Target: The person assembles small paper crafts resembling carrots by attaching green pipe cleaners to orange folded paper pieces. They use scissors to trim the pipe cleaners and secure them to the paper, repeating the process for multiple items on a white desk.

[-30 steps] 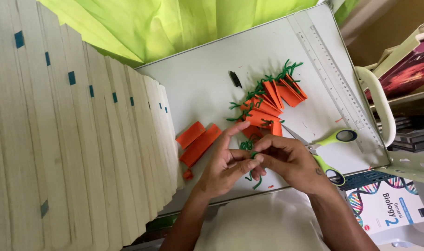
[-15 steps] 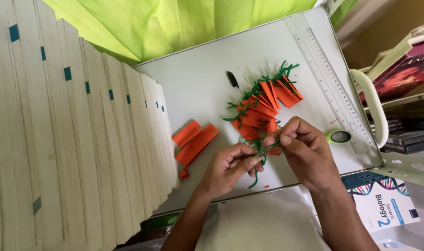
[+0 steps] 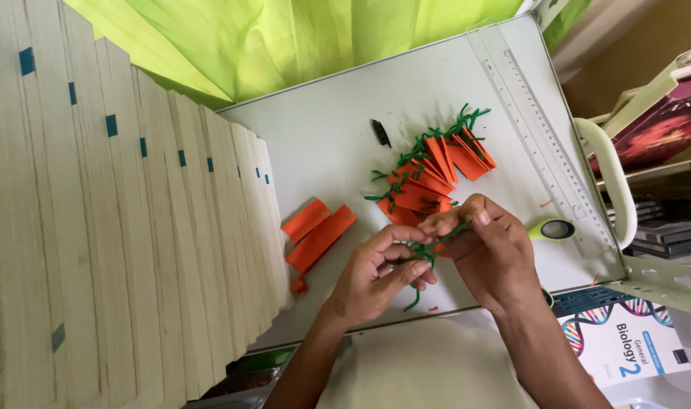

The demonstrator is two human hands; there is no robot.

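Both of my hands meet over the near edge of a grey cutting board [image 3: 338,151]. My left hand [image 3: 379,273] and my right hand [image 3: 491,250] pinch a green pipe cleaner [image 3: 428,250] between their fingertips; its loose end curls down below my left fingers. Just beyond my hands lies a pile of orange paper carrots with green pipe-cleaner tops [image 3: 432,170]. A few plain orange paper strips [image 3: 316,231] lie to the left of my left hand.
Scissors with a green handle [image 3: 553,229] lie partly under my right hand. A clear ruler [image 3: 538,136] runs along the board's right side. Stacked pale booklets [image 3: 95,227] fill the left, green fabric [image 3: 307,38] the top, a textbook [image 3: 641,344] the lower right.
My hands have moved up the board toward the carrot pile, and my right hand now covers most of the scissors. The pipe cleaner stays pinched between both hands.
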